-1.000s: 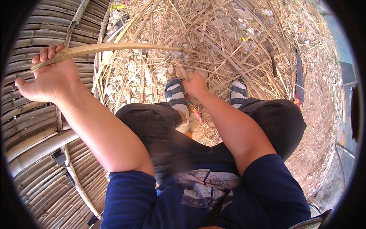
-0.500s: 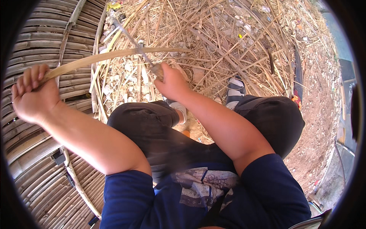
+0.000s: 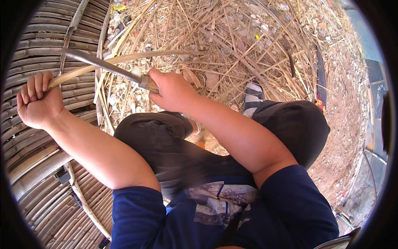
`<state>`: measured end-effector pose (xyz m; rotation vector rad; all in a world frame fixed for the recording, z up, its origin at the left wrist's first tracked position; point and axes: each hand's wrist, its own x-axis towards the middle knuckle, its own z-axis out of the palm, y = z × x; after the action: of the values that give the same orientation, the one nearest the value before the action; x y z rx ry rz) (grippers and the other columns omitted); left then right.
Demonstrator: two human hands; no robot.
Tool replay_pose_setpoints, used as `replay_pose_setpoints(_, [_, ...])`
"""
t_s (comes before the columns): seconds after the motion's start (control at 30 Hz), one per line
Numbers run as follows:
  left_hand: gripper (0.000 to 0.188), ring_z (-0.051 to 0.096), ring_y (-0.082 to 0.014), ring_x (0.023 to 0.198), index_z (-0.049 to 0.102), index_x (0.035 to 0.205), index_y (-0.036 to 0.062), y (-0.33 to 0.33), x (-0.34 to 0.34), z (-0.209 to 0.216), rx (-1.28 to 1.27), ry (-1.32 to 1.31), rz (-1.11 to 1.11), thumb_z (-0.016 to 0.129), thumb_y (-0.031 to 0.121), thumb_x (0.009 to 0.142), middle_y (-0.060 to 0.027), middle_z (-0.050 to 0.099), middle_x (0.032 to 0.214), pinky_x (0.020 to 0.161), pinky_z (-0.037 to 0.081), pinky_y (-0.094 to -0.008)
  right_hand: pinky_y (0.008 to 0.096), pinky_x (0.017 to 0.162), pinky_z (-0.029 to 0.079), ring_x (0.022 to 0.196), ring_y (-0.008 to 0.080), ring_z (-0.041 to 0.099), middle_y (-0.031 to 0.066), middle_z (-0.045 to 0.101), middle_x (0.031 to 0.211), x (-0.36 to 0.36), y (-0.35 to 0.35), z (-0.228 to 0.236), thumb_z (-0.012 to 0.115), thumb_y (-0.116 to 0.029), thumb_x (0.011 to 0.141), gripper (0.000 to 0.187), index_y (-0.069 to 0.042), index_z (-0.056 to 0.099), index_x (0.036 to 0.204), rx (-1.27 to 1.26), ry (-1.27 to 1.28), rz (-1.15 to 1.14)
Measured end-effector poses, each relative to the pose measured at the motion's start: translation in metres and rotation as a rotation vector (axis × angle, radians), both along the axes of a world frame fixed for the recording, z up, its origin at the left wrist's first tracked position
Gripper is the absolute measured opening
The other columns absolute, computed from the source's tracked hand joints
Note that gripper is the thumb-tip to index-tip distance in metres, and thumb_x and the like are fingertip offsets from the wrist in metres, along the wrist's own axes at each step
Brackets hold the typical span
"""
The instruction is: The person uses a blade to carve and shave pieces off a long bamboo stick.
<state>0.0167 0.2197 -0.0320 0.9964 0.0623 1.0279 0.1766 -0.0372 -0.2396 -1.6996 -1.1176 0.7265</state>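
My left hand (image 3: 40,99) is closed around the near end of a long split bamboo strip (image 3: 166,53), which curves away to the right over the littered ground. In my right hand (image 3: 175,89) is the wooden handle of a large knife (image 3: 110,67). Its long metal blade points up and to the left, crossing the strip between my two hands. Whether the edge touches the strip or passes above it, I cannot tell.
A bamboo slat wall or platform (image 3: 45,43) fills the left side. Bamboo shavings and splinters (image 3: 232,54) cover the ground ahead. Beyond my right knee lies a dark long piece (image 3: 321,74) with a red end, near bare reddish soil (image 3: 342,124).
My right hand has moved left and slightly down. The knife blade has swung from steeply upward to a flatter slant toward my left hand. My left hand still grips the strip.
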Motion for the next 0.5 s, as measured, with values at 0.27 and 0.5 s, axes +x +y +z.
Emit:
replay_pose_setpoints(0.27, [0.033,0.026,-0.0141,0.053,0.036,0.063,0.0170,0.009,-0.007,-0.016,-0.027,0.005,0.118,0.041,0.025,0.095,0.0015,0.030,0.059,0.056,0.027,-0.0323,0.0499,0.090,0.055,0.103,0.0434,0.069,0.0287,0.070,0.107,0.031,-0.057,-0.164,0.072,-0.028,0.083,0.052,0.000,0.060,0.125,-0.633,0.094,-0.462])
replay_pose_setpoints(0.5, [0.033,0.025,-0.0132,0.052,0.034,0.063,0.0170,0.001,0.010,-0.003,0.008,0.041,0.202,0.039,0.021,0.095,0.0025,0.029,0.059,0.056,0.027,-0.0322,0.0509,0.080,0.054,0.091,0.0449,0.069,0.0269,0.070,0.095,0.003,-0.018,-0.106,0.071,-0.025,0.083,0.045,0.000,0.058,0.119,-0.227,0.102,-0.376])
